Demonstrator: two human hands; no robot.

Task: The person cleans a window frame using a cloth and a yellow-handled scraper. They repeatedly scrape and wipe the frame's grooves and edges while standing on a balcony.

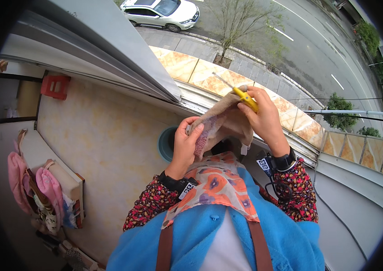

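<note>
A beige and purple cloth (pixel 218 118) hangs between both hands, above the metal window track (pixel 200 101). My left hand (pixel 188 140) pinches its left edge, with fingers and thumb closed on the fabric. In my right hand (pixel 262 113) is a yellow-handled screwdriver (pixel 244 98), its thin metal shaft pointing up and left over the tiled ledge. The cloth's upper corner lies against the handle, by the right fingers; how firmly they grip the fabric is partly hidden. Behind the left hand stands a teal bucket (pixel 165 144), partly covered.
An open window frame (pixel 120 44) leans in from the upper left. Outside the sill are a tiled ledge (pixel 208 73), a sidewalk and a road with a parked white car (pixel 162 13). A red plastic stool (pixel 55 87) and a cabinet with pink cloths (pixel 48 184) stand left.
</note>
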